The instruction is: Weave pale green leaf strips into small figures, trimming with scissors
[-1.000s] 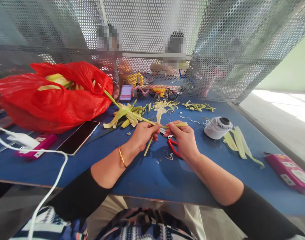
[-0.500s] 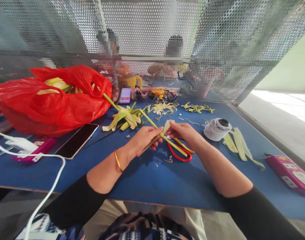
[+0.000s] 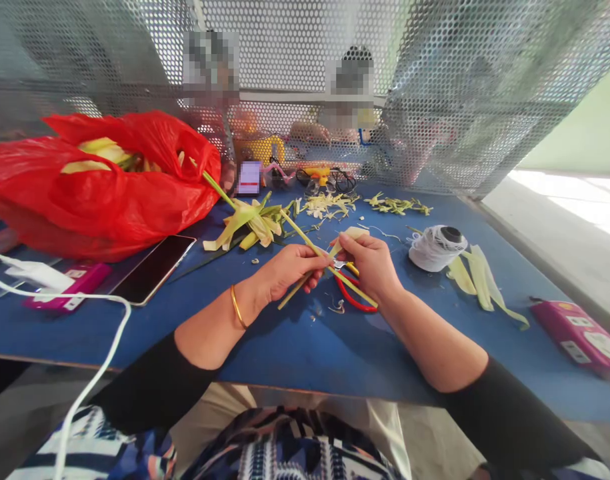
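Crossed green husk strips (image 3: pixel 353 288) are pinched at their crossing by my left hand (image 3: pixel 297 270), which wears a gold bangle. My right hand (image 3: pixel 367 261), just beside it, grips a pale husk piece (image 3: pixel 355 233) that runs to the crossing. Red-handled scissors (image 3: pixel 352 301) lie on the blue table under the strips, partly hidden by my right hand. Behind my hands is a heap of husks (image 3: pixel 252 223). A spool of white string (image 3: pixel 436 248) stands to the right, with loose pale husks (image 3: pixel 479 277) beside it.
At the left are a red plastic bag (image 3: pixel 149 200) of husks, a dark phone (image 3: pixel 155 270) and a magenta power strip (image 3: pixel 79 283) with a white cable. Another magenta strip (image 3: pixel 579 333) lies far right. A perforated metal screen (image 3: pixel 295 60) rises behind, with people beyond it.
My right hand has turned and moved slightly away from the crossing, drawing the pale husk toward the right. The view has shifted, so the table appears a little higher.
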Demonstrator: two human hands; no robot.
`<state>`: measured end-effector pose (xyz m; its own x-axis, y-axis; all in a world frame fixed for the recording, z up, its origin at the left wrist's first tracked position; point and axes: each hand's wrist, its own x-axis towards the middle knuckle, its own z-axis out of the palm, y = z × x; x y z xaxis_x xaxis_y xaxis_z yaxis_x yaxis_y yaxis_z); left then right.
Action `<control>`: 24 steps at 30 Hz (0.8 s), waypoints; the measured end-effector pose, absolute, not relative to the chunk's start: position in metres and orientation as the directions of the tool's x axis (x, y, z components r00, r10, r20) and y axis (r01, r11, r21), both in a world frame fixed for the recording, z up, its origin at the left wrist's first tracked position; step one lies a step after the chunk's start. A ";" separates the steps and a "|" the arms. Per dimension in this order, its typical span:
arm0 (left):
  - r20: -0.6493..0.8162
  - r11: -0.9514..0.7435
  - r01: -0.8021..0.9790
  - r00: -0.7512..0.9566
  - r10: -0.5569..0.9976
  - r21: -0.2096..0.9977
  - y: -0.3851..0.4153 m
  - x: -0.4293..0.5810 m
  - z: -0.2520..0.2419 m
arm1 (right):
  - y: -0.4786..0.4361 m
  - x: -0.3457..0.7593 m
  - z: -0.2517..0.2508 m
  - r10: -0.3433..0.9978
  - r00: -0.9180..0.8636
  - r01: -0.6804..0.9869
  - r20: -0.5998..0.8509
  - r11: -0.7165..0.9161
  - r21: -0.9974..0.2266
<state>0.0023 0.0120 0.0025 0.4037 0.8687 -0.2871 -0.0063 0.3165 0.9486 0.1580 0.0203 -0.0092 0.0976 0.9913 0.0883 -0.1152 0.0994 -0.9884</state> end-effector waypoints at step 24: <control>-0.228 0.220 0.071 0.449 0.864 0.973 0.041 0.014 0.019 | 0.044 0.163 0.010 0.986 0.138 -0.101 0.091 0.106 -0.989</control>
<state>0.0135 0.0405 0.0189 0.4494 0.8637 -0.2280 0.0713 0.2197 0.9730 0.1626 0.0442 0.0103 0.1379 0.9862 0.0912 -0.1011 0.1056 -0.9892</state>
